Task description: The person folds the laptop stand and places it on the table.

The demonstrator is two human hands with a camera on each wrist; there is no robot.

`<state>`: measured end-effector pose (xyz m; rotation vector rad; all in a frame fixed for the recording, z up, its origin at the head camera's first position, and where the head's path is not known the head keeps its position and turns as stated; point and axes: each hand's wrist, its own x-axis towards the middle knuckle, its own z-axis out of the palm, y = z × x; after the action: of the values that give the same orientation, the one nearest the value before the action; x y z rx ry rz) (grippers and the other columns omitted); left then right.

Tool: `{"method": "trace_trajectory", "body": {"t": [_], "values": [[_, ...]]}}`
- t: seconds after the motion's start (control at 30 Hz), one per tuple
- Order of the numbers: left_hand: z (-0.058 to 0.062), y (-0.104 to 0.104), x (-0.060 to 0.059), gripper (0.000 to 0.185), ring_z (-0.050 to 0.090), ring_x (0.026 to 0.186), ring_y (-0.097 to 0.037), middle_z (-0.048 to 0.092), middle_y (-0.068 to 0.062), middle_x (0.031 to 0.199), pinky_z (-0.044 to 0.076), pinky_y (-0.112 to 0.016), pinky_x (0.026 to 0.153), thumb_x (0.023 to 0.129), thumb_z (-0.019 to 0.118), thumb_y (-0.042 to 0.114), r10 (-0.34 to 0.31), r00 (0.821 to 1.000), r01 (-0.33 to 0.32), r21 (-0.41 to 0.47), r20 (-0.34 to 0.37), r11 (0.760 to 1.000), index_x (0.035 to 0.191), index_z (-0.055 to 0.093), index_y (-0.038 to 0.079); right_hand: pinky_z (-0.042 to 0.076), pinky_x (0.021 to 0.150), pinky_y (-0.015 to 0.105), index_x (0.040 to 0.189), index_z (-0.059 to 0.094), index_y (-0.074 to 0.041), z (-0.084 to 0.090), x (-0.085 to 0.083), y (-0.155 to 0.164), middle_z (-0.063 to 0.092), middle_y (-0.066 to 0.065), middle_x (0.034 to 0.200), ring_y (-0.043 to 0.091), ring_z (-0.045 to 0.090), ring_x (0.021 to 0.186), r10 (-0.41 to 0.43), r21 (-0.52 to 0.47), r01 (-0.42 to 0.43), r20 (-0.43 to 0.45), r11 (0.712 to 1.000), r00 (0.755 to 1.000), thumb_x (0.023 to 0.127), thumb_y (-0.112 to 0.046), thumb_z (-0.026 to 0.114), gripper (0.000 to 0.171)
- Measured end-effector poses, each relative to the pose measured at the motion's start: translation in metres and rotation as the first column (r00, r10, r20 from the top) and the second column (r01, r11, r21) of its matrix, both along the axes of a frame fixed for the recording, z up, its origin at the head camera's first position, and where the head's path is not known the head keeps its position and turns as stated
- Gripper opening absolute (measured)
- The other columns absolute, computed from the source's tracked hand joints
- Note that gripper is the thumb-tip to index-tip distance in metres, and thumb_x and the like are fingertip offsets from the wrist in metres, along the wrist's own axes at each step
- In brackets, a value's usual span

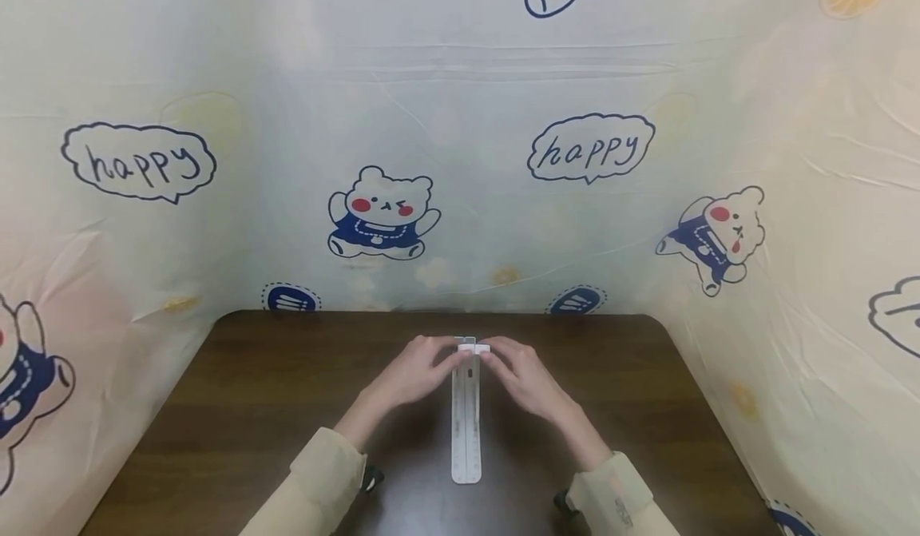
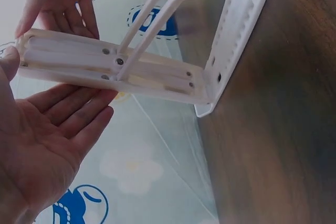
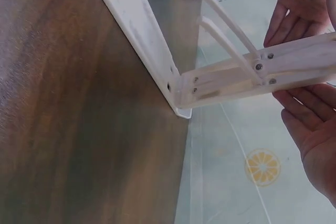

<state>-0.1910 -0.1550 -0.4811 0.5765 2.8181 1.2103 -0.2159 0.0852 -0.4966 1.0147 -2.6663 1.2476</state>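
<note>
1. On the left, the left hand (image 1: 410, 376) is open. Its fingers (image 2: 79, 111) are straight and lie flat against one side of the raised flap. It is pressing, not wrapping round.

2. In the middle is a white plastic folding stand (image 1: 466, 416). Its long base strip lies flat on the dark brown wooden surface (image 1: 237, 408), pointing away from the person. At the far end a second piece, the flap (image 2: 115, 69), is hinged up from the base and stands between the two hands. Two thin legs (image 2: 152, 17) stick out from the flap.

3. The stand looks hard and stiff, and I think it is very light. The plastic looks smooth, so it may slip in the hands. The thin legs and the little hinge (image 3: 176, 87) look like the weak parts; they might snap if bent hard. The best place to hold it seems to be the flat sides of the flap, near its top, just where the hands are.

4. On the right, the right hand (image 1: 521, 376) is open too, with straight fingers (image 3: 304, 124) touching the other side of the flap.

5. Both cream sleeves (image 1: 327, 472) rest near the front edge. Behind stands a soft, shiny sheet with bears (image 1: 381, 212) and "happy" bubbles.
</note>
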Motion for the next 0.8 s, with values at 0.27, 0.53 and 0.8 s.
{"method": "trace_trajectory", "body": {"t": [0.27,0.53,0.8], "values": [[0.003,0.001,-0.008,0.057,0.077,0.123,-0.033,0.08,-0.016,0.131,0.06,-0.056,0.113,0.115,0.054,0.05,0.021,1.0,-0.021,-0.008,-0.013,1.0,0.138,0.073,0.002,0.059,0.114,0.056,0.136,0.075,-0.008,0.006,-0.006,-0.003,0.078,0.012,0.136,0.032,0.074,0.13,-0.014,-0.007,0.014,0.008,1.0,1.0,0.116,-0.03,0.056,0.035],[0.008,0.001,-0.01,0.059,0.077,0.124,-0.035,0.079,-0.02,0.134,0.059,-0.057,0.114,0.115,0.052,0.049,0.031,0.999,-0.031,-0.016,0.009,0.999,0.14,0.071,-0.001,0.062,0.11,0.054,0.133,0.076,-0.004,0.007,-0.011,-0.005,0.079,0.015,0.132,0.032,0.076,0.125,0.0,-0.028,-0.001,-0.028,1.0,1.0,0.116,-0.024,0.055,0.033],[0.014,-0.001,-0.018,0.057,0.076,0.126,-0.036,0.078,-0.019,0.135,0.059,-0.057,0.114,0.116,0.051,0.047,0.001,1.0,-0.001,-0.001,0.009,1.0,0.138,0.072,-0.001,0.061,0.11,0.056,0.132,0.076,-0.002,0.01,-0.019,-0.006,0.08,0.017,0.132,0.035,0.076,0.124,0.006,-0.051,-0.007,-0.027,0.999,1.0,0.116,-0.024,0.056,0.034]]}}
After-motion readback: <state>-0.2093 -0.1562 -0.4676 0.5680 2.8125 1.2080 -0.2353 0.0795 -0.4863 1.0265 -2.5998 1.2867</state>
